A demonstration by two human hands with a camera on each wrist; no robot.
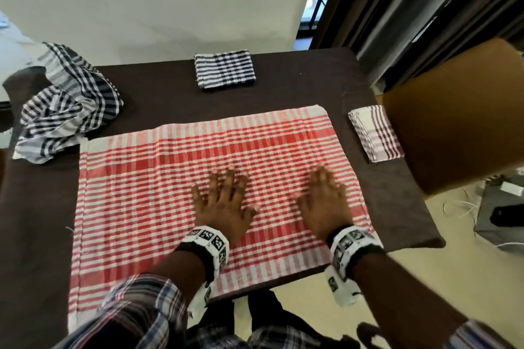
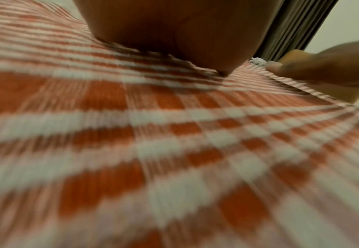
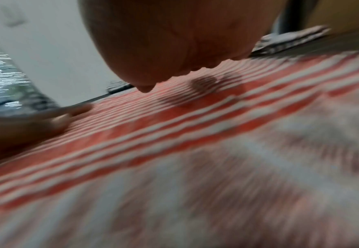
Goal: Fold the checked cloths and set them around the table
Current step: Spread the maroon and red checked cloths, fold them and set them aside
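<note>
A large red-and-white checked cloth (image 1: pixel 158 184) lies spread flat on the dark brown table (image 1: pixel 297 79). My left hand (image 1: pixel 224 201) lies palm down on it with fingers spread and straight. Just to its right, my right hand (image 1: pixel 324 201) also presses flat on the cloth, near its right edge. The left wrist view shows the palm (image 2: pixel 174 30) on the red checks (image 2: pixel 132 151); the right wrist view shows the right palm (image 3: pixel 174 38) just above the cloth (image 3: pixel 195 117), both blurred. A folded navy checked cloth (image 1: pixel 224 69) sits at the far edge. A folded maroon checked cloth (image 1: pixel 375 133) sits at the right edge.
A crumpled navy-and-white checked cloth (image 1: pixel 65 105) is heaped at the table's far left. A brown cardboard box (image 1: pixel 459 119) stands close to the right side. Curtains (image 1: pixel 411 3) hang at the back right. Cables and a grey object (image 1: pixel 502 215) lie on the floor.
</note>
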